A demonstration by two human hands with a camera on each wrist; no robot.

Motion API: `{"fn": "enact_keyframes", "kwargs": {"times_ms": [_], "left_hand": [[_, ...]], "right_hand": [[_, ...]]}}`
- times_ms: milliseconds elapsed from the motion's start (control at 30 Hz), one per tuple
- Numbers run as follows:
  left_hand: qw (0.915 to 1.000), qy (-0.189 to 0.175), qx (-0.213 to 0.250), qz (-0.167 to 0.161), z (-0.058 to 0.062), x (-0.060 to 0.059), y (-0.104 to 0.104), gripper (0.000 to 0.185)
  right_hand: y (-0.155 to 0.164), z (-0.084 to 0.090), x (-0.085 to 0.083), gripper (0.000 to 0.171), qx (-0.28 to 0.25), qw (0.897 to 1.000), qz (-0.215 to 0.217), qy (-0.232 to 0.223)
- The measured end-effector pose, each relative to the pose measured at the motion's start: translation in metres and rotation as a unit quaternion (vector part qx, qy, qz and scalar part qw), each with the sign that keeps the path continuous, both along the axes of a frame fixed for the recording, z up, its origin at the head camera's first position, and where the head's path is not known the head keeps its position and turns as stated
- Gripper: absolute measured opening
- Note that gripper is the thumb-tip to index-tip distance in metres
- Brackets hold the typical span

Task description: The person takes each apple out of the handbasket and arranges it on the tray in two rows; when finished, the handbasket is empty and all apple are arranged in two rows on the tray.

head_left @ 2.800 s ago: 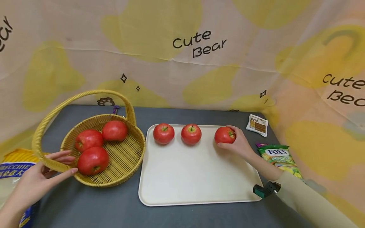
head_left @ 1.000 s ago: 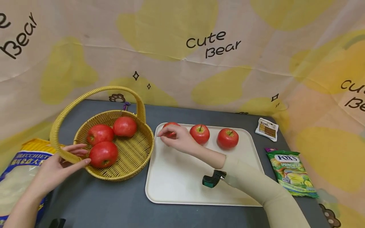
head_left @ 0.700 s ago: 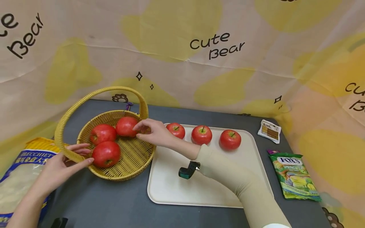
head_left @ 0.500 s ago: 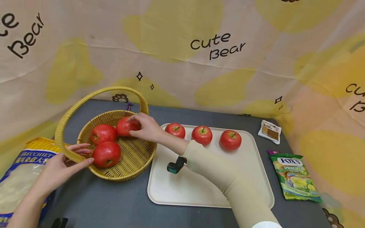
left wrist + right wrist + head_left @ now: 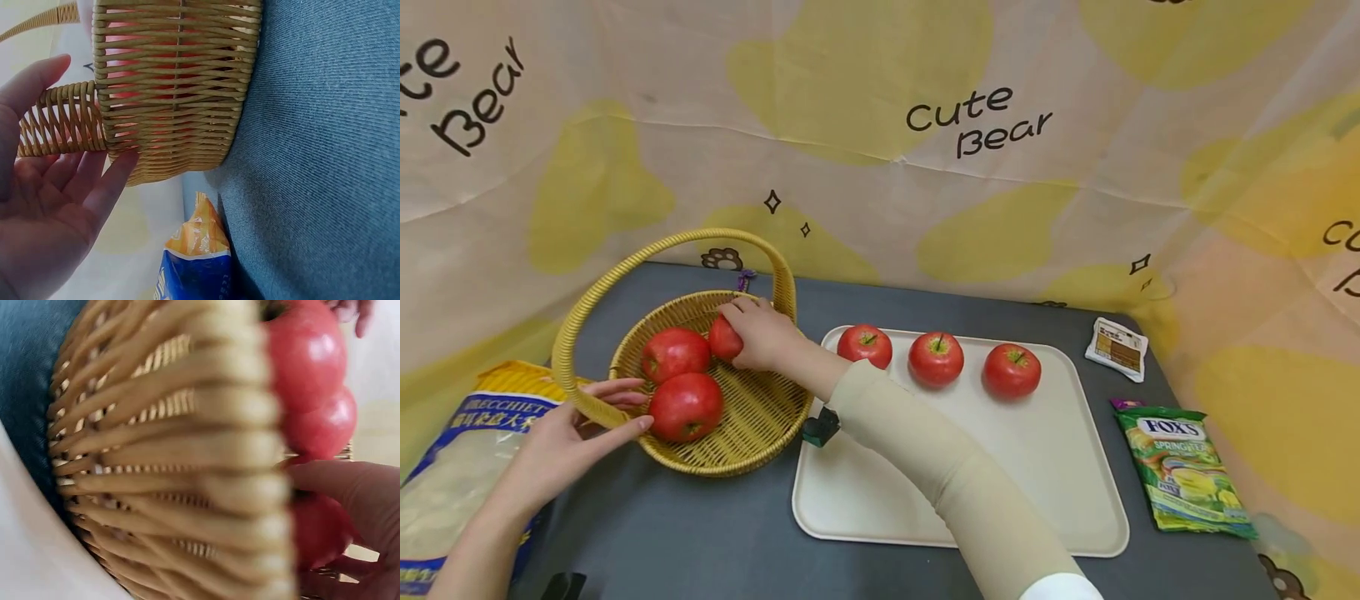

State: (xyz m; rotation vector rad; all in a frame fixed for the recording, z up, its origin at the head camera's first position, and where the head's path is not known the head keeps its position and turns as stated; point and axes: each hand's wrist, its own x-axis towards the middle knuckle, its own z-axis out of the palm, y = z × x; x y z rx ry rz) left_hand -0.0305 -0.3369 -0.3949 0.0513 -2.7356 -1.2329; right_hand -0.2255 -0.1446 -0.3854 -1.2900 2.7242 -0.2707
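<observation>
R hand (image 5: 765, 335) is inside the basket (image 5: 752, 417), fingers curled round the far apple (image 5: 724, 338), which sits at the back of the basket just under the handle (image 5: 662, 247); thumb and fingers wrap its top and right side, so the grip is closed on the fruit; can't tell if the apple is lifted or resting on the weave. In the right wrist view the fingers (image 5: 350, 487) lie against that apple (image 5: 319, 531), w/ the basket wall (image 5: 175, 456) blurred in front and two more apples (image 5: 309, 356) beyond.

L hand (image 5: 561, 446) is at the basket's near-left edge, where the handle meets the rim; fingers fairly straight and spread, thumb on one side of the handle base, forefinger tip near the front apple (image 5: 686, 406); relaxed, not clenched. Left wrist view shows the same: palm (image 5: 44, 219) open, a fingertip touching the woven wall (image 5: 175, 94).

A third apple (image 5: 675, 353) lies between the other two, at the left of the basket.

Tray (image 5: 1052, 467) sits just right of the basket on the grey table (image 5: 685, 533); three apples (image 5: 936, 358) in a row along its far edge, apart from each other. A pasta bag (image 5: 452, 467) lies at the left edge, by the L hand; a candy bag (image 5: 1183, 467) and a small packet (image 5: 1117, 348) lie right of the tray. A printed cloth (image 5: 880, 150) hangs behind.
</observation>
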Motion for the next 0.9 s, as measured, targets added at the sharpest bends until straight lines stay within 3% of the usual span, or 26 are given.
{"fn": "enact_keyframes", "kwargs": {"times_ms": [200,500,733,900], "left_hand": [[0.9999,0.011,0.007,-0.005,-0.003,-0.001,0.002,0.047],[0.9997,0.024,0.004,0.001,-0.003,-0.001,0.002,0.047],[0.9998,0.016,0.002,0.009,-0.004,0.0,0.001,0.048],[0.9997,0.021,0.001,0.01,-0.006,0.0,0.001,0.048]], "right_hand": [[0.008,-0.006,0.004,0.074,-0.003,1.0,0.0,0.009],[0.038,-0.001,0.015,0.074,-0.108,0.993,0.024,-0.047],[0.074,0.011,0.028,0.068,-0.199,0.972,0.012,-0.126],[0.105,0.015,0.041,0.067,-0.257,0.94,-0.031,-0.222]]}}
